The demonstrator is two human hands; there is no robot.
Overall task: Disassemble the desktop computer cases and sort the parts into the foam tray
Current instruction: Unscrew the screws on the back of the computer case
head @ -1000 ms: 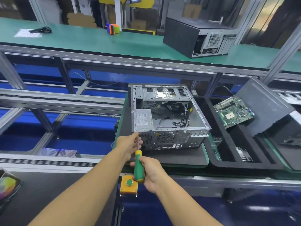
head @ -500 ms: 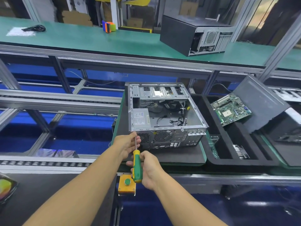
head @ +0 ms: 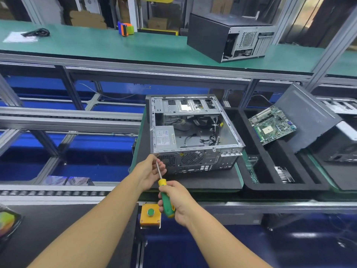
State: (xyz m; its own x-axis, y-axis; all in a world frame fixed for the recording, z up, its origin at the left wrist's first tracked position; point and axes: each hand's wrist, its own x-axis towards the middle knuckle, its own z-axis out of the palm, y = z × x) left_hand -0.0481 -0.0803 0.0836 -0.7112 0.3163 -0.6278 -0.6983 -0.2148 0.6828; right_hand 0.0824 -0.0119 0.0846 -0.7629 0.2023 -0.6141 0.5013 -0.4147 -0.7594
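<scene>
An open silver computer case (head: 193,132) lies on its side on a black mat, rear panel facing me, power supply (head: 165,137) at its near left. My right hand (head: 175,200) grips the green and yellow handle of a screwdriver (head: 167,200). The shaft tip meets the case's rear top left corner. My left hand (head: 149,172) holds the shaft near the tip with curled fingers. The black foam tray (head: 251,182) to the right holds a green motherboard (head: 272,124), a clear plastic part (head: 252,163) and a finned heatsink (head: 284,174).
A dark side panel (head: 307,117) leans on the tray's right. A second black case (head: 228,35) stands on the upper green shelf. A yellow box with a green button (head: 150,214) sits at the bench edge under my right hand. Conveyor rails run to the left.
Both hands and the screwdriver stay at the case's rear top left corner; my right hand has shifted a little on the handle. The view has drifted slightly.
</scene>
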